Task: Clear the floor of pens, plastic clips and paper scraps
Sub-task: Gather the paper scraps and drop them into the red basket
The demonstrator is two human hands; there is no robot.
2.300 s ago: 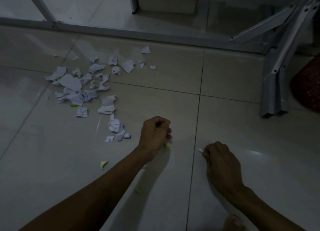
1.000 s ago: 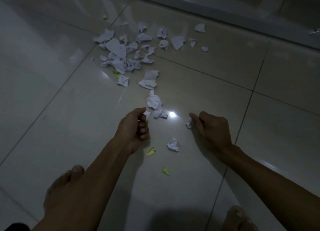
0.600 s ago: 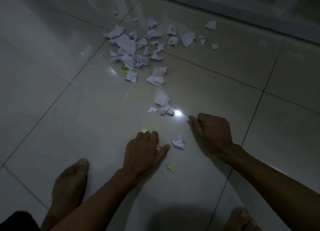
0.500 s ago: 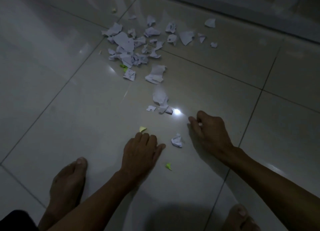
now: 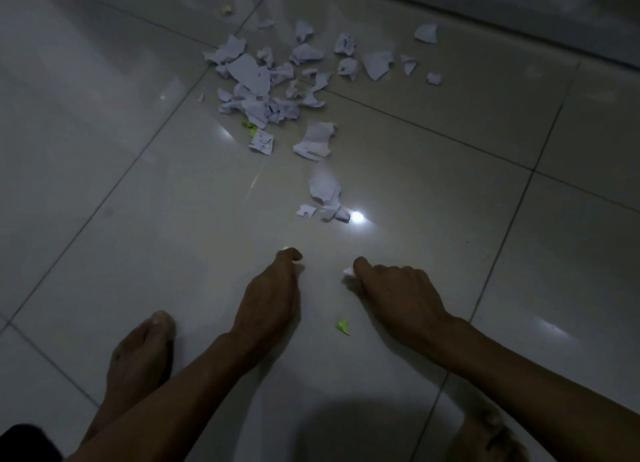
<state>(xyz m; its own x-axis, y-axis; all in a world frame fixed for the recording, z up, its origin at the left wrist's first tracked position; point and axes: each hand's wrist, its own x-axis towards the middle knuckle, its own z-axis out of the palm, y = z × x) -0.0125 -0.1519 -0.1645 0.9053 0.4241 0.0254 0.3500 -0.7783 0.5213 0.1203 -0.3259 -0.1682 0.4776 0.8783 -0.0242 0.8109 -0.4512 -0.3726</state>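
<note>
My left hand rests low on the tiled floor, its fingers pinched on a small yellow-green scrap that peeks out at the fingertips. My right hand is closed on a white paper scrap showing at its thumb. Between the two hands lies a loose green scrap. Farther off, a pile of torn white paper scraps is spread over the tiles, with a small cluster closer to me and another green bit by the pile.
My bare left foot stands beside my left forearm, and my right foot shows at the bottom right. A grey ledge runs along the far edge. A bright light spot reflects off the glossy tiles.
My left hand went from flat on the floor to pinching the yellow-green scrap ahead of it. My right hand moved down-left and closed on the crumpled white scrap that lay between the hands.
</note>
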